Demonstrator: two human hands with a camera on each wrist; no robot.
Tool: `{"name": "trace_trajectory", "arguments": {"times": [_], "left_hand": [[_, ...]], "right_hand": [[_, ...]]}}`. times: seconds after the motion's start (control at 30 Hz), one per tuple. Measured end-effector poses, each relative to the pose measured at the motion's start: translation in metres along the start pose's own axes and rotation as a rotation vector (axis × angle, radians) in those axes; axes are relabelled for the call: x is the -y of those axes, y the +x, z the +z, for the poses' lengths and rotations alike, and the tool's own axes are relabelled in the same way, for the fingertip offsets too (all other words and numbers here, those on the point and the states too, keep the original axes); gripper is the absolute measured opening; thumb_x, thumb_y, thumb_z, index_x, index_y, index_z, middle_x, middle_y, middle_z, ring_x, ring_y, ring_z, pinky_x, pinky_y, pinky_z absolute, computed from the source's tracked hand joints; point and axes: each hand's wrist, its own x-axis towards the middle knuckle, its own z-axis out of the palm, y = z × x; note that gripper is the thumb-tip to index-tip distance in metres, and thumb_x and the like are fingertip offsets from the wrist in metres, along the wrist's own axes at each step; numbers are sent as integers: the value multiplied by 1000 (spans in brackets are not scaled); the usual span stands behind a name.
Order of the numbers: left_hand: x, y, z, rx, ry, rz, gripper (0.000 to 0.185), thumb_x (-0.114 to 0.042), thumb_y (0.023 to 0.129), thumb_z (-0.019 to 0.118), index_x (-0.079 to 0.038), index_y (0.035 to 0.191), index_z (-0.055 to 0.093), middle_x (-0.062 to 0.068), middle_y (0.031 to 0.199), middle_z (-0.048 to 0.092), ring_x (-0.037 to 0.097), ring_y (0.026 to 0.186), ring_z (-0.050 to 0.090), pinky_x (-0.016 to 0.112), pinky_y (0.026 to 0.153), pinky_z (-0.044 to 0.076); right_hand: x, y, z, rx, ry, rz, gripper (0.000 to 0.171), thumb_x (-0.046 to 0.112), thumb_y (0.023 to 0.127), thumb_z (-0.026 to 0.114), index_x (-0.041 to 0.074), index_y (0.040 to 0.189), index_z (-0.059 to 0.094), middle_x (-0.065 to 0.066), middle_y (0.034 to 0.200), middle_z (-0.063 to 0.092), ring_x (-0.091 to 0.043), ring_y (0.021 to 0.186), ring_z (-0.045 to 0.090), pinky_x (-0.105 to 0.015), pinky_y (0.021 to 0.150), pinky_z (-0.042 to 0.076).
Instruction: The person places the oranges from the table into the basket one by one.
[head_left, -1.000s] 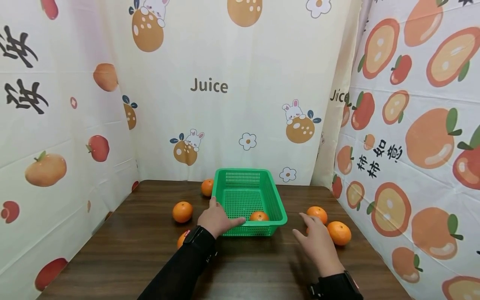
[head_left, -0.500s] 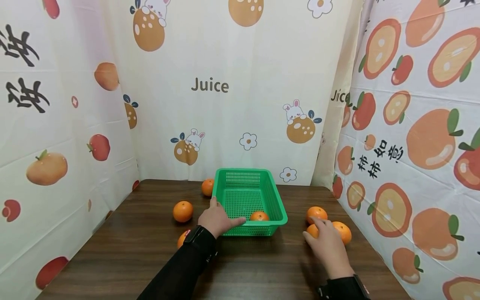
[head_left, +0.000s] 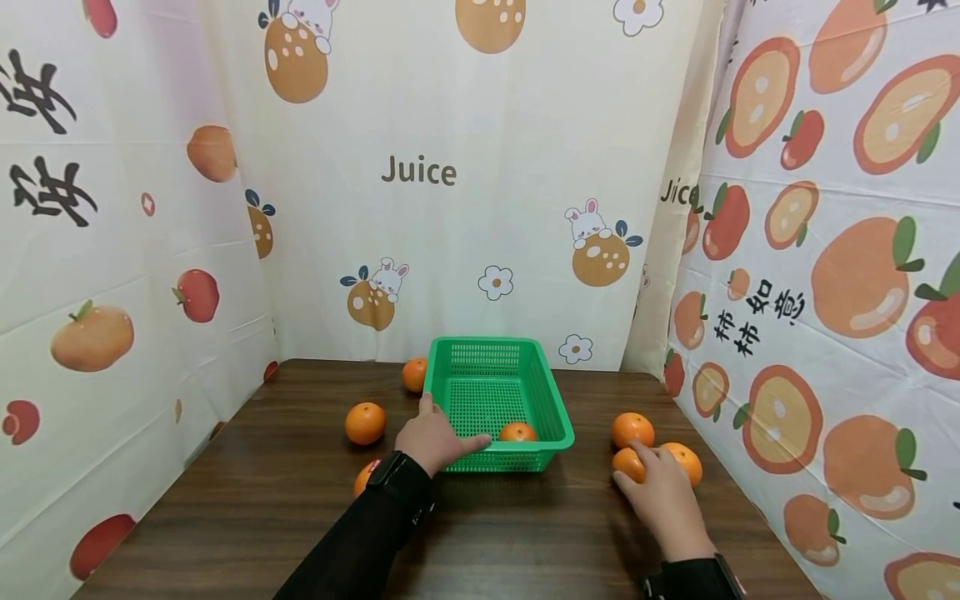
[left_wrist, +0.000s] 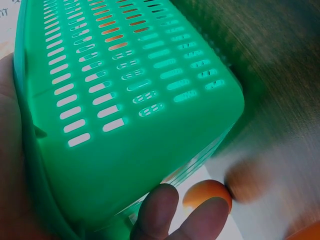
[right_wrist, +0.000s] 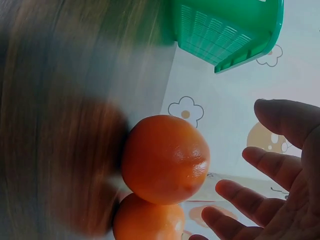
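A green plastic basket [head_left: 551, 392] stands at the middle of the table with one mandarin orange [head_left: 518, 432] inside. My left hand [head_left: 435, 442] holds its near left corner, thumb [left_wrist: 10, 150] over the front rim and fingers [left_wrist: 157, 207] along the left side. At the right lie three mandarins: a rear one [head_left: 632, 429], a front one [head_left: 628, 465] and a right one [head_left: 684, 463], the last two partly hidden by my right hand [head_left: 663, 500]. That hand hovers over the front mandarin [right_wrist: 165, 160], fingers spread and apart from it in the right wrist view.
Left of the basket are three more mandarins: one by its far corner [head_left: 414, 375], one farther left [head_left: 365, 423], and one partly behind the left wrist [head_left: 364, 478]. Fruit-printed curtains [head_left: 480, 225] close off the back and sides of the brown wooden table [head_left: 510, 542].
My right hand has moved rightward and toward the front mandarin, showing more of it and of the rear one. The left hand and the basket have stayed in place.
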Motion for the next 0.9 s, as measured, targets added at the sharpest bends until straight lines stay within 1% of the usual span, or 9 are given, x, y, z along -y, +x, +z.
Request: {"name": "trace_trajectory", "arguments": {"times": [0.1,0.2,0.33,0.47,0.57,0.7,0.8,0.9], "left_hand": [[1,1,1,0,2,-7,115,-91,78,65,3,145,62,22,176,23,22,59,59,36,54,47],[1,1,2,4,2,-12,116,-92,78,64,2,146,62,21,176,23,22,60,59,35,54,47],[2,3,3,8,6,-16,118,-92,78,64,2,149,59,21,177,22,23,62,60,35,56,48],[2,4,3,5,8,-15,119,-90,80,65,4,152,55,21,177,21,24,63,61,36,56,49],[2,5,3,8,9,-16,120,-90,80,65,5,153,53,21,177,20,24,63,61,36,57,49],[2,5,4,12,13,-15,120,-91,78,65,4,152,55,21,177,20,24,63,61,36,57,49],[2,6,4,13,17,-16,121,-91,79,65,4,153,53,21,177,20,24,64,61,36,57,49],[2,5,4,13,24,-18,122,-91,80,63,4,155,51,21,177,19,24,65,61,36,57,49]], "right_hand": [[-1,0,2,13,-5,4,62,32,99,74,0,148,57,-32,135,57,-50,123,56,-68,102,46],[-2,-2,3,33,-10,4,60,31,99,74,-1,147,58,-34,139,56,-53,125,54,-70,105,45],[-2,-3,5,47,-5,9,59,29,99,74,0,147,58,-36,145,52,-57,128,53,-72,105,44],[-2,-2,6,50,-3,19,60,28,99,73,-1,149,57,-37,147,49,-59,131,50,-73,107,42],[-3,-2,7,53,-1,39,63,28,99,73,-5,150,54,-39,146,46,-59,130,50,-73,106,43],[-6,-1,9,54,-11,71,69,30,100,73,-9,152,49,-41,141,42,-58,122,49,-71,100,46],[-8,0,11,52,-24,86,71,31,100,73,-9,153,48,-41,136,39,-58,117,44,-69,96,46],[-8,2,13,50,-24,90,68,29,99,72,-7,152,50,-41,139,37,-59,120,41,-69,98,45]]}}
